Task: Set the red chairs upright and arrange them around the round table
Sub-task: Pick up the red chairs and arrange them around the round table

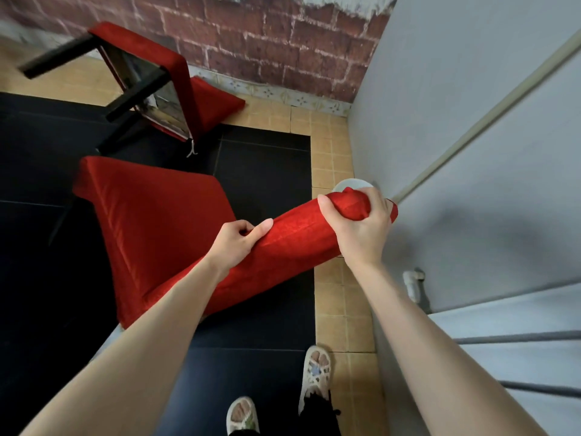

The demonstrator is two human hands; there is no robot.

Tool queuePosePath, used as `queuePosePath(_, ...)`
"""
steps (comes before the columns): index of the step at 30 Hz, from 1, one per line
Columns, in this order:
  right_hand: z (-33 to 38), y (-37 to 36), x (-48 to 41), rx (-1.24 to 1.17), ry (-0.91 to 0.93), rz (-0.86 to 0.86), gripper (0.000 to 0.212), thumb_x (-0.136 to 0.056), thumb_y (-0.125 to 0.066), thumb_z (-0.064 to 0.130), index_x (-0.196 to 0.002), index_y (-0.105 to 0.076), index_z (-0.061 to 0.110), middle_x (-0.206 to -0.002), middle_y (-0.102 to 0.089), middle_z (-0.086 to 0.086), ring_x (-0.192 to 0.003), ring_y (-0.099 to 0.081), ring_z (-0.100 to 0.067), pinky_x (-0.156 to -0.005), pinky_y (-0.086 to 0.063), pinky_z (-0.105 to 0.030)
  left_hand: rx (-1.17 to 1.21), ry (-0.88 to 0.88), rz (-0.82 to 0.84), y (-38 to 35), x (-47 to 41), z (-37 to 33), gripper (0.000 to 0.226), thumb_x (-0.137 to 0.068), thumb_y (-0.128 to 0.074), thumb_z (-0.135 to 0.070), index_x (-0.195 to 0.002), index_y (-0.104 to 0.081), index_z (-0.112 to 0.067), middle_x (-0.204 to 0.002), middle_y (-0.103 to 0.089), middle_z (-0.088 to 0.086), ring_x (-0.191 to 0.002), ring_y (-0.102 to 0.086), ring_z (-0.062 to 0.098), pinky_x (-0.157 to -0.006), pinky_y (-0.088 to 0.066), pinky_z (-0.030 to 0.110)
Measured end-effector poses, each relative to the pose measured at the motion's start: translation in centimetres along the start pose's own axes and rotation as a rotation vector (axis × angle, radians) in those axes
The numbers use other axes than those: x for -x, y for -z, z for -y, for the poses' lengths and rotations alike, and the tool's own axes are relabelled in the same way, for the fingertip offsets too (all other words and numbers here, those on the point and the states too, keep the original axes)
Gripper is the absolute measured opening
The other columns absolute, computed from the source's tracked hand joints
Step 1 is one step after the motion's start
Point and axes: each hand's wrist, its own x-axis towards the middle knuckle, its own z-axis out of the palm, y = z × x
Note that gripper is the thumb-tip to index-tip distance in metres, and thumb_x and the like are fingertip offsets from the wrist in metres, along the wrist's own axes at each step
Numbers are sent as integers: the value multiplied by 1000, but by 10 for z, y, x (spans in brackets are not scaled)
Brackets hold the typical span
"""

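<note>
Both hands grip near red chair's backrest: left hand fingers curled round edge, right hand clenched over top corner; second chair overturned beyond it.

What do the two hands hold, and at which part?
The near red fabric-covered chair, by the top of its backrest: the left hand mid-edge, the right hand at its corner.

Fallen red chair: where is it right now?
Head view, upper left: the fallen chair lies on its side at the foot of the brick wall, just beyond the second chair that the left hand and right hand grip.
</note>
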Motion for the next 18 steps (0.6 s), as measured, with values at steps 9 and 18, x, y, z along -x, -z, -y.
queuePosePath(9, 54, -10, 13, 83, 211, 114, 42, -70, -85, 40, -89, -63, 10, -92, -58, 7, -102, -52, -24, -92, -44, -46, 92, 46, -48, 36, 35, 3, 46, -83, -62, -60, -60, -50, -21, -48, -50, -20, -47, -49, -5, -54, -38, 15)
queuePosePath(18, 86, -20, 56, 37, 196, 127, 40, -72, -81, 47, -87, -63, 14, -91, -55, 11, -105, -47, -19, -94, -41, -51, 144, -54, -169, 53, 95, -12, 25, -94, -56, -48, -82, -67, -28, -64, -60, -25, -63, -56, -9, -60, -42, 8)
